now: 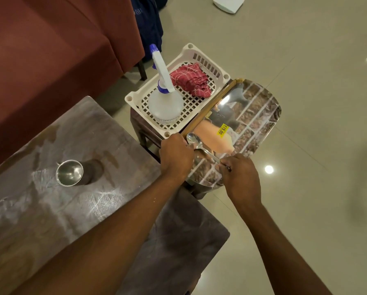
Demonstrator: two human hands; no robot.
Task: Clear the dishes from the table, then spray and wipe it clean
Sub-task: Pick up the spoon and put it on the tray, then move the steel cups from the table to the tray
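So the plate [257, 116], shiny steel with a yellow sticker [222, 129] on it, is off the table [50, 209] now, sitting on the stool [140, 124] to the table's right and hanging out over the floor [306, 60] on its far side. The spoon [194, 141] lies on the plate's near end, bowl up. Our left hand [175, 158] grips the plate's near-left rim with its fingers curled over it, though we can't see the fingertips. Our right hand [240, 177] pinches the tail end of the spoon's handle, fingers bunched together. Just beside the plate on the same stool is the white basket [201, 58], with the spray bottle [165, 103] standing upright in its near half and the red cloth [191, 81] crumpled in the far half. The steel cup [69, 172] is on the table, upright, well apart from both hands, and the tabletop around it looks smeared and streaky. The maroon sofa [40, 50] runs along the table's far side.
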